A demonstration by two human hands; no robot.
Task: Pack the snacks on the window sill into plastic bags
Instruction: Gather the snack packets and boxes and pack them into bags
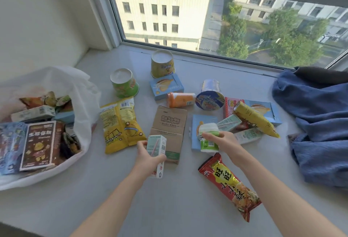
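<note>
left hand point(145, 155): carton point(156, 147); bag point(82, 93): snack boxes point(38, 142)

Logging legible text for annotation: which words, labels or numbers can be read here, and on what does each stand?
"SMART SAFETY SOCKET": cardboard box.
"旺旺": red packet.
Too small or blurred to read: print on the mint carton held in the left hand, the green bottle held in the right hand, the brown box, the yellow bag.
</note>
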